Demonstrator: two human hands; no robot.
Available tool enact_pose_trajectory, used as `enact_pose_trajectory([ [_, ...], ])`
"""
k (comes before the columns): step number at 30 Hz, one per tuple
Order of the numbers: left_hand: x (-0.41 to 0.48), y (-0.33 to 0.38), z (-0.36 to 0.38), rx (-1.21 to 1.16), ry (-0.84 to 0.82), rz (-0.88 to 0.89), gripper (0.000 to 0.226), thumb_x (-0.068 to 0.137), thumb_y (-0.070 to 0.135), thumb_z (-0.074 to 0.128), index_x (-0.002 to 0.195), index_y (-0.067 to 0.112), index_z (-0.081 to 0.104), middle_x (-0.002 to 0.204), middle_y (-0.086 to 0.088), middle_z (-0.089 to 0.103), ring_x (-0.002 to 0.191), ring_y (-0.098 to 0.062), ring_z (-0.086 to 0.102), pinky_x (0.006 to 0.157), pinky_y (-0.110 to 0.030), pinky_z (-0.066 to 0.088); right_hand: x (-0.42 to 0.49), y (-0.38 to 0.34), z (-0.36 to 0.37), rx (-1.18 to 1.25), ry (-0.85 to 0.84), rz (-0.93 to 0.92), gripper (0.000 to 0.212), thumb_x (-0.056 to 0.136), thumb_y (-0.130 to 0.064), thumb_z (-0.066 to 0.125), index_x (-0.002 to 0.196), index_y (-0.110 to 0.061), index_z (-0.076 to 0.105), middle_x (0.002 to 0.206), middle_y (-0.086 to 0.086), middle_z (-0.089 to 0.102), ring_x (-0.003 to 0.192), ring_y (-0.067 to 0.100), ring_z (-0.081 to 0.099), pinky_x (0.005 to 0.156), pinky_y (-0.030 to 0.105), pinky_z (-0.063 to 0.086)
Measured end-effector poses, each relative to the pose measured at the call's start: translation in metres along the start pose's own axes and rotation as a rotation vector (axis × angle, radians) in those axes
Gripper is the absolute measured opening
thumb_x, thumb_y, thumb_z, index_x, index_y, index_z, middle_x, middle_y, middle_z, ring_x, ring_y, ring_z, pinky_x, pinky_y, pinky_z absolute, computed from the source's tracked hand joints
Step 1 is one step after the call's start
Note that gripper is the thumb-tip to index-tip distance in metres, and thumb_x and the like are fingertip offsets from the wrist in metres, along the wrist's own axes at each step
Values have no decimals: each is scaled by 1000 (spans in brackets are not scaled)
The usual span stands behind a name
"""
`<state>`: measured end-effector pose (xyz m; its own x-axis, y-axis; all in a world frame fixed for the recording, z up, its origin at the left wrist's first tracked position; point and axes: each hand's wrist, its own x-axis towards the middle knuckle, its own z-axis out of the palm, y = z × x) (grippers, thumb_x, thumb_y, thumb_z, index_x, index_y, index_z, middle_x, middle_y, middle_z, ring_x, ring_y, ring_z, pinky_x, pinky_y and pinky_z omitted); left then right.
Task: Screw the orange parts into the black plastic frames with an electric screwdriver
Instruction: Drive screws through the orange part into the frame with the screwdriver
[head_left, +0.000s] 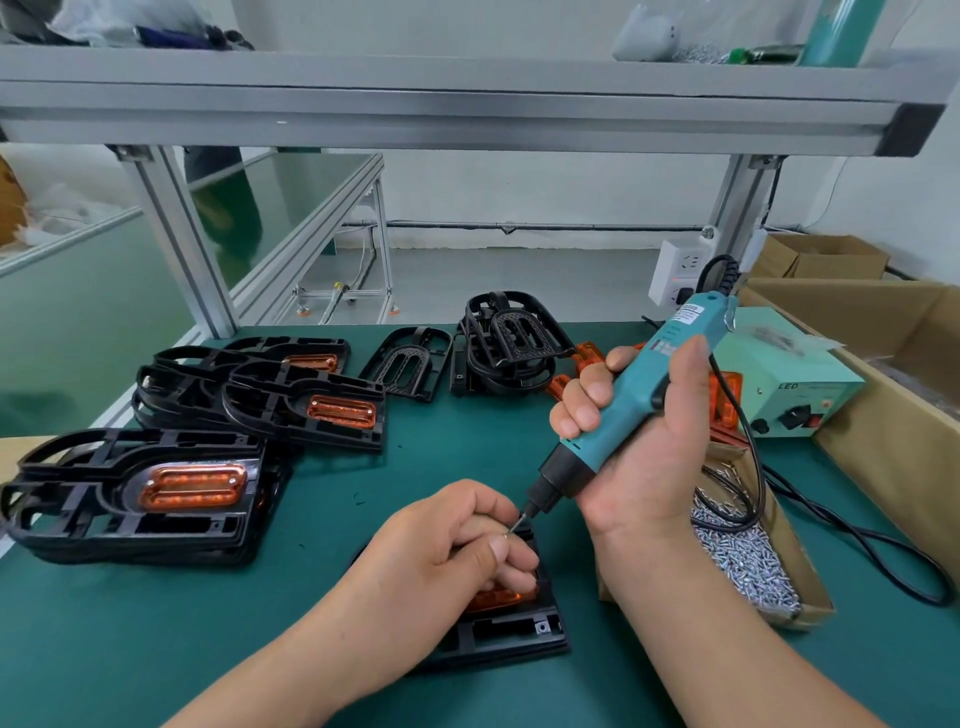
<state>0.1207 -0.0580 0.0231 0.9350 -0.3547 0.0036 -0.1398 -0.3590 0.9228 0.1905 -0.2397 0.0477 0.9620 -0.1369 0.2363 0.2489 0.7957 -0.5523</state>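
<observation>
A black plastic frame (511, 631) lies on the green mat in front of me, with an orange part (501, 598) seated in it, mostly hidden under my left hand (447, 551). That hand's curled fingers pinch a small screw (513, 529) at the tip of the teal electric screwdriver (631, 402). My right hand (644, 441) grips the screwdriver, tilted with its bit pointing down-left at the frame.
Stacks of black frames with orange parts (192, 486) (340, 410) fill the left. Empty frames (506, 348) and loose orange parts (584, 358) sit at the back. A cardboard box of screws (748, 566), a power unit (795, 395) and its cable (872, 540) lie at the right.
</observation>
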Motion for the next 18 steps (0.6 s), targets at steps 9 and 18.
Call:
enact_pose_trajectory([
  [9,-2,-5,1,128,112,8,35,104,17,54,109,52,57,100,23,78,96,2,74,90,-31,55,-3,8,9,-35,81,-21,49,101,-65,54,90,-18,55,69,2,48,56,16,46,54,28,44],
  [18,-3,-3,-1,207,124,55,33,107,19,52,115,51,53,103,27,76,100,4,72,90,-27,54,-9,4,9,-54,133,-14,51,93,-69,67,92,-19,55,73,3,50,60,18,48,58,30,49],
])
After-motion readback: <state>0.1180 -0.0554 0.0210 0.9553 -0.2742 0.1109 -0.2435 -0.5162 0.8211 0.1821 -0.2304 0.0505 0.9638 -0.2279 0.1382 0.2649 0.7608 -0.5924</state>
